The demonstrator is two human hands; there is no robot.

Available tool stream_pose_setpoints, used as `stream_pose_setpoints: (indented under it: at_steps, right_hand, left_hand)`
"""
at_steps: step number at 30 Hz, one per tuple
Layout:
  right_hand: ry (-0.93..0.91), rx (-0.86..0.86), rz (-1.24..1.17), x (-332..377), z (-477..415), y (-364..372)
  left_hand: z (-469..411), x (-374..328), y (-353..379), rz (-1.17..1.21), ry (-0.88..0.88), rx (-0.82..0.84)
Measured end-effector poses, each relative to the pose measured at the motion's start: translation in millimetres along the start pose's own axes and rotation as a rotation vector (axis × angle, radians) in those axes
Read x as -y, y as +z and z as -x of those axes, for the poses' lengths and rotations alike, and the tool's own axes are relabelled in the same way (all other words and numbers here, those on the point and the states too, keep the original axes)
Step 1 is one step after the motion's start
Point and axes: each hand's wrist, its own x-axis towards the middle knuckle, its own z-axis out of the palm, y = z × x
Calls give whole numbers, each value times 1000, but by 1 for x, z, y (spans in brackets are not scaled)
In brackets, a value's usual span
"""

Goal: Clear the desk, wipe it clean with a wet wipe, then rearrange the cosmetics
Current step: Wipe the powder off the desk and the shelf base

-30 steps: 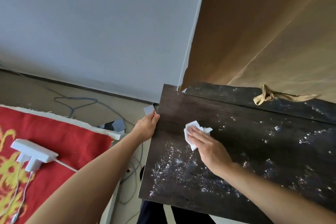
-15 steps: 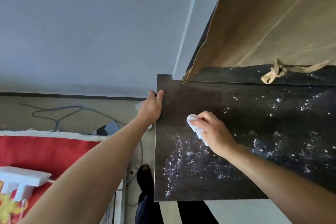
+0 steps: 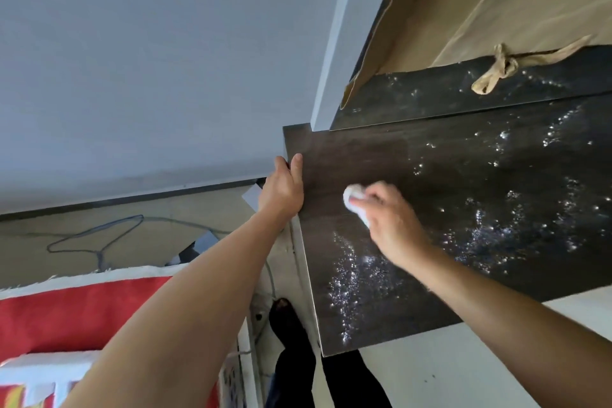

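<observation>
Grey wall [image 3: 132, 60] at the back, dark skirting line below it, pale floor [image 3: 82, 225] beneath.

Table [image 3: 364, 156]: dark wood-grain top, filling the right half of the view. Beads and streaks of moisture [image 3: 351, 288] glint near its left edge and across the right part; the strip by the far left corner looks dull and dry.

Left hand [image 3: 281, 192]: at the table's left edge, close to the far left corner. Thumb lies flat on the top, fingers [image 3: 280, 164] wrap over the edge, clasping the table.

Right hand [image 3: 390, 225]: on the top, a little in from the left edge, blurred by motion. Its fingers [image 3: 374, 197] are curled round the wet wipe.

Wet wipe [image 3: 351, 195]: white, bunched into a wad, pressed to the table under the right hand (only its left end shows past the fingers).

Paper bag [image 3: 496, 10]: brown, standing along the table's far edge, its twisted handle [image 3: 496, 73] lying on the top.

Red rug [image 3: 82, 308]: white-fringed, on the floor well to the left of the table.

Cable [image 3: 99, 235]: thin, grey-blue, looped on the floor between rug and wall.

White plug block [image 3: 33, 374]: on the rug, partly cut off at the lower left.

Person's dark-clad leg [image 3: 288, 325]: on the floor, just beside the table's near left corner.
</observation>
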Motion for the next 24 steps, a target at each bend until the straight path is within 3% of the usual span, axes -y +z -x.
stream_pose_setpoints:
  at_steps: [2, 4, 8, 10, 15, 20, 24]
  right_hand:
    - [135, -129, -10, -5, -36, 5]
    - [123, -108, -45, 9, -43, 16]
    - [-213, 200, -123, 43, 28, 19]
    - [-260, 296, -146, 40, 34, 12]
    - [-95, 84, -34, 36, -29, 24]
    - [-392, 349, -98, 53, 25, 26]
    - [-210, 187, -36, 47, -18, 23]
  left_hand:
    - [-3, 3, 1, 22, 26, 3]
    - [-5, 5, 0, 41, 45, 21]
    - [-6, 7, -9, 30, 60, 92]
    - [-7, 7, -13, 15, 84, 107]
    - [-12, 6, -18, 16, 114, 120]
    - [-11, 8, -25, 45, 110, 191]
    - [-12, 4, -31, 103, 80, 253]
